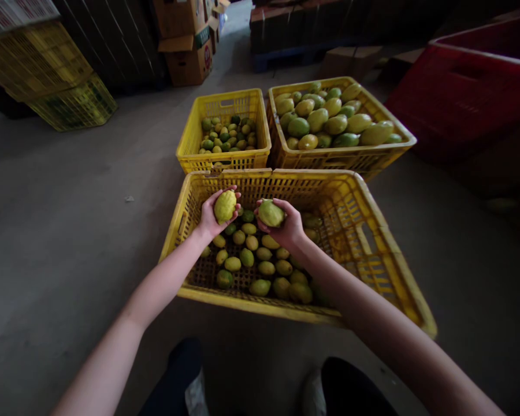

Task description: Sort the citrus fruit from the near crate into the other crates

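Two fruit in hand, one per side, both raised over the front crate (342, 214). Left grip (208, 216): fingers curled about a bumpy yellow fruit (225, 207), spread only to the fruit's width. Right grip (291, 222): likewise wrapped round a greener fruit (271, 214). Undersides of both hidden, so finger contact there not determinable. Held fruit stand apart, a gap between the two hands; loose fruit (266, 267) lie below, scattered over the crate's bottom.

Step in hand (judged): one fruit held in each grip, perhaps for comparison. Next move, judged from pose: calls for a gentle hold, separate control of each side, and clearance over the crate's far rim if either fruit is carried beyond it.

Layout: front crate on the floor (91, 202); small-fruit crate (190, 157) just beyond at left, large-fruit crate (346, 152) beyond at right, heaped close to its rim.

Writing: stacked cardboard boxes (184, 63) at back show a green panel and a round red mark; characters too small and dim to read. Red bin (468, 98) at right: nothing legible. Yellow crates: no readable brand.
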The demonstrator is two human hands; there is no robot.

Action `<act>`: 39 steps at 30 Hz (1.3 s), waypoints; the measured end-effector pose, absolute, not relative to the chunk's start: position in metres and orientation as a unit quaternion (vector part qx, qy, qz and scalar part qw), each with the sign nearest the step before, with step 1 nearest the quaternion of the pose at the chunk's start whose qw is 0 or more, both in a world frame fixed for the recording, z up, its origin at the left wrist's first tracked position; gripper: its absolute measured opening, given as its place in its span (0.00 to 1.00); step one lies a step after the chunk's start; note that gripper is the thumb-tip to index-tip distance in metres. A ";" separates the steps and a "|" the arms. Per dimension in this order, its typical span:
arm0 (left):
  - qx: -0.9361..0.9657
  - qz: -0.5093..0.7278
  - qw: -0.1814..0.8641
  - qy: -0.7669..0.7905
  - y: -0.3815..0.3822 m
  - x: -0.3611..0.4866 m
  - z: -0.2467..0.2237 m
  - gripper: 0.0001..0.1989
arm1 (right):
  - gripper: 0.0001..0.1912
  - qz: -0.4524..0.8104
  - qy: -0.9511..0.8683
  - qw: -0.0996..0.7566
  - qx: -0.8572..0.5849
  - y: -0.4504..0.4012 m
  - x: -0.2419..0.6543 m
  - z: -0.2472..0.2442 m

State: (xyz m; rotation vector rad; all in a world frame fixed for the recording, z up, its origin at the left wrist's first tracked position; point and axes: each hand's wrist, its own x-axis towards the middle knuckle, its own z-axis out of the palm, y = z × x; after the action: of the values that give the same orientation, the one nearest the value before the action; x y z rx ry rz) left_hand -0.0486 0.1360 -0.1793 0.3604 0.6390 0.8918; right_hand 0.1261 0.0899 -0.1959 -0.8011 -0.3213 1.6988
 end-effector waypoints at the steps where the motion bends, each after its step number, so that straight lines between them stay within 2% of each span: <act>1: 0.155 0.430 0.837 0.301 0.136 -0.049 -0.179 0.17 | 0.09 0.728 -0.140 0.583 -0.331 0.089 0.127 -0.195; 5: 0.109 0.470 0.831 0.278 0.135 -0.049 -0.179 0.18 | 0.08 0.736 -0.119 0.594 -0.303 0.086 0.131 -0.194; 10: 0.098 0.480 0.826 0.277 0.131 -0.044 -0.182 0.19 | 0.14 0.736 -0.105 0.600 -0.296 0.087 0.135 -0.197; 22: 0.078 0.479 0.826 0.288 0.129 -0.041 -0.186 0.19 | 0.13 0.732 -0.065 0.604 -0.309 0.089 0.136 -0.200; 33: 0.074 0.479 0.836 0.256 0.132 -0.043 -0.190 0.19 | 0.05 0.730 -0.064 0.608 -0.306 0.092 0.136 -0.203; 39: 0.065 0.482 0.835 0.258 0.132 -0.042 -0.189 0.20 | 0.04 0.721 -0.068 0.615 -0.311 0.095 0.135 -0.206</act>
State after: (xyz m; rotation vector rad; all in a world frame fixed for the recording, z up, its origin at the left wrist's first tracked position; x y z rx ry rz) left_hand -0.0423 0.1321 -0.1890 0.1372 0.5455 1.0214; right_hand 0.1353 0.0950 -0.2063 -0.7155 -0.1558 1.6616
